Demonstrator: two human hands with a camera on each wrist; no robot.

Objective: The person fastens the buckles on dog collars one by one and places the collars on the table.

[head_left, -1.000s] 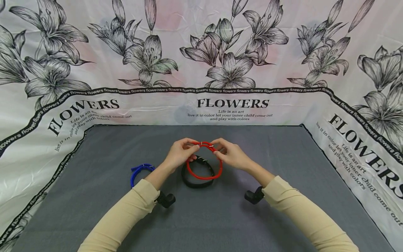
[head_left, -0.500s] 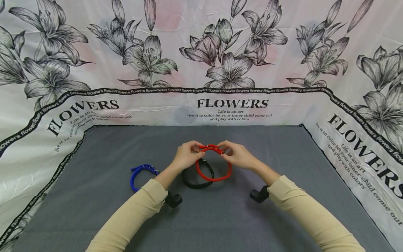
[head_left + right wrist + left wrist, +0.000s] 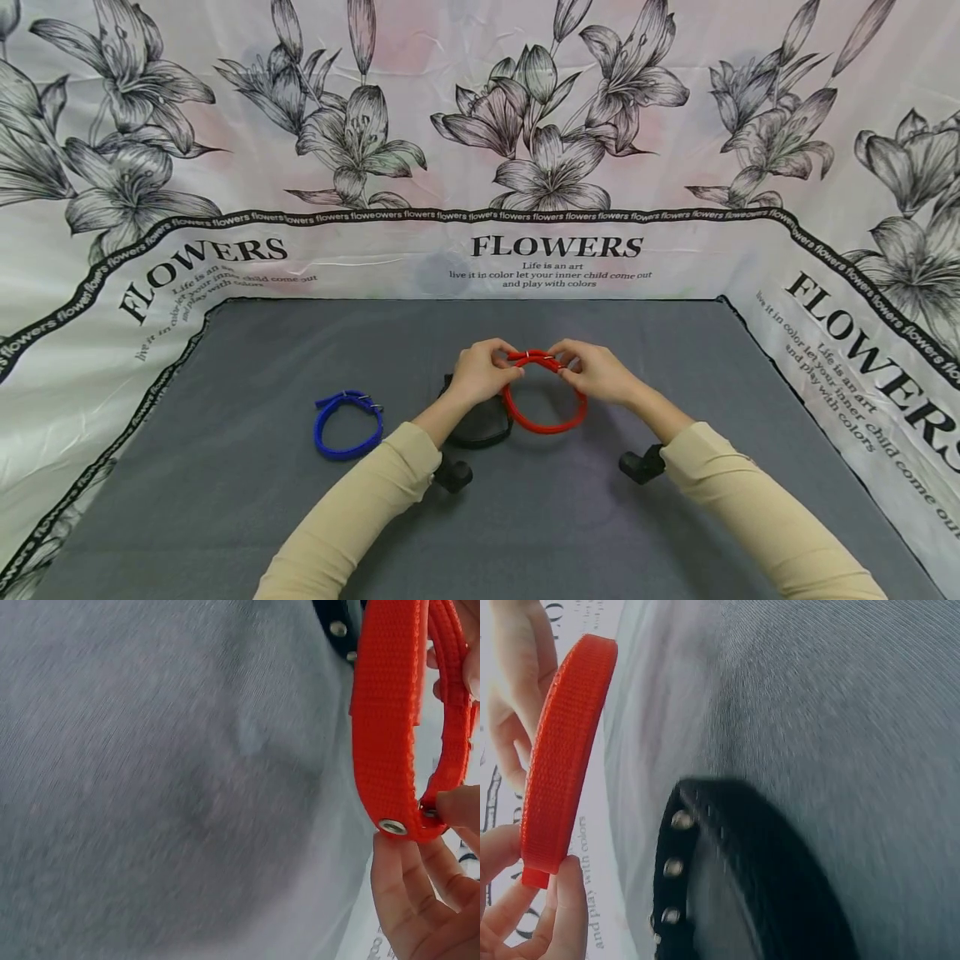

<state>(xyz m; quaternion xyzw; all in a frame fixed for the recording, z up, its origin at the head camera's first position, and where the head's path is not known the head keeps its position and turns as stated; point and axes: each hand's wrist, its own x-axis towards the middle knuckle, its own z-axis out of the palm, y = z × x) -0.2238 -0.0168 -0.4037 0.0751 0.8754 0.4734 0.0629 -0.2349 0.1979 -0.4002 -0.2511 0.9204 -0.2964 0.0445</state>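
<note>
A red webbing collar (image 3: 545, 429), fastened into a loop, is held up between both hands. My left hand (image 3: 483, 371) pinches its upper left side by the loose end, and my right hand (image 3: 600, 372) grips the upper right by the buckle. A metal eyelet (image 3: 392, 826) shows in the strap right at my right fingertips in the right wrist view. Behind my left hand and wrist lies a black collar (image 3: 480, 443), partly hidden; its row of metal eyelets (image 3: 673, 868) shows in the left wrist view. To the left a blue collar (image 3: 349, 454) lies buckled in a ring.
Grey cloth (image 3: 562, 533) covers the table. A white curtain (image 3: 420, 100) printed with flowers and lettering stands along the back and both sides. Dark wrist cameras (image 3: 642, 465) hang below both wrists.
Both hands have carried the red collar to the right, from over the black collar to beside it. The blue collar has come fully into view as the left arm moved off it.
</note>
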